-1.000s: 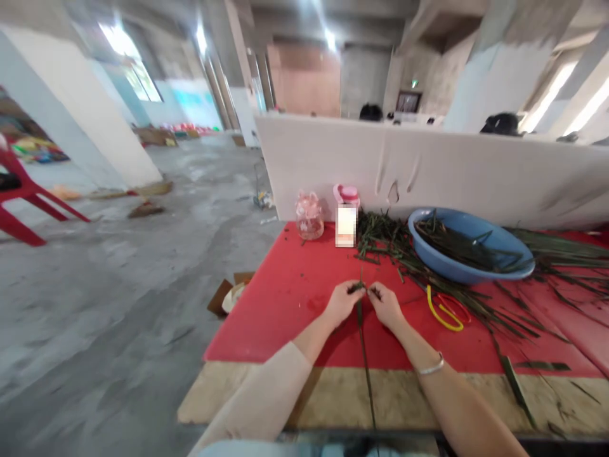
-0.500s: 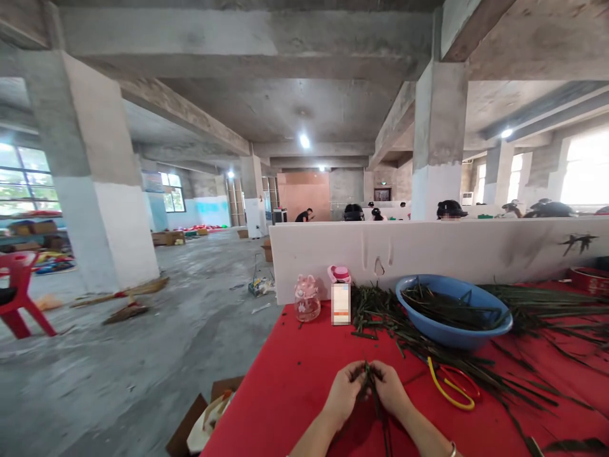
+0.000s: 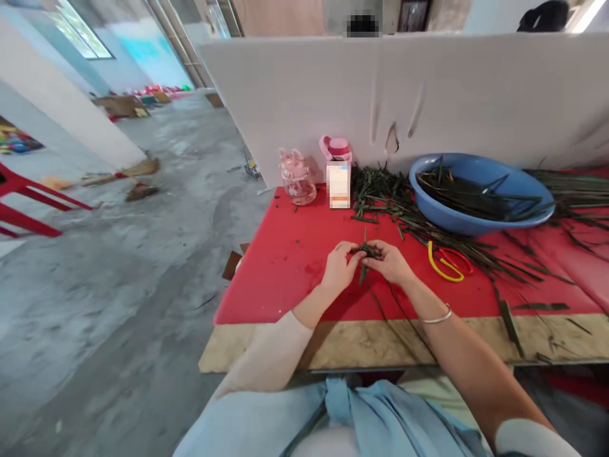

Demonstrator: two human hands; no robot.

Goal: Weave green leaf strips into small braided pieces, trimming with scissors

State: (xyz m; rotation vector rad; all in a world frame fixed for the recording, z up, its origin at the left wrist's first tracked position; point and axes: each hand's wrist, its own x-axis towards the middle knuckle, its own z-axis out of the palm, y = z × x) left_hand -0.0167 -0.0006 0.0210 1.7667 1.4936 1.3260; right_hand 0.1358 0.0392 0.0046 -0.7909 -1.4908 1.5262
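Observation:
My left hand (image 3: 339,265) and my right hand (image 3: 389,260) meet over the red table cover (image 3: 280,266). Between their pinched fingertips is a small bundle of dark green leaf strips (image 3: 364,249), partly hidden by the fingers. One thin end sticks up and a short wider end hangs below. Long thin strips trail from the hands towards the table's front edge. To the right of my right hand lie scissors (image 3: 447,261) with one yellow and one red handle loop, their blades hidden among leaf strips.
A blue basin (image 3: 476,222) with leaf strips in water stands at the back right, more strips (image 3: 514,263) around it. A pink clear bottle (image 3: 299,181), a pink-lidded bottle (image 3: 339,149) and a blurred-out upright object (image 3: 338,184) stand before the white partition (image 3: 304,95).
The view tilted up half a second ago and is now down again, showing my lap. My fingers have shifted on the leaf bundle, and the trailing strips now lie further right.

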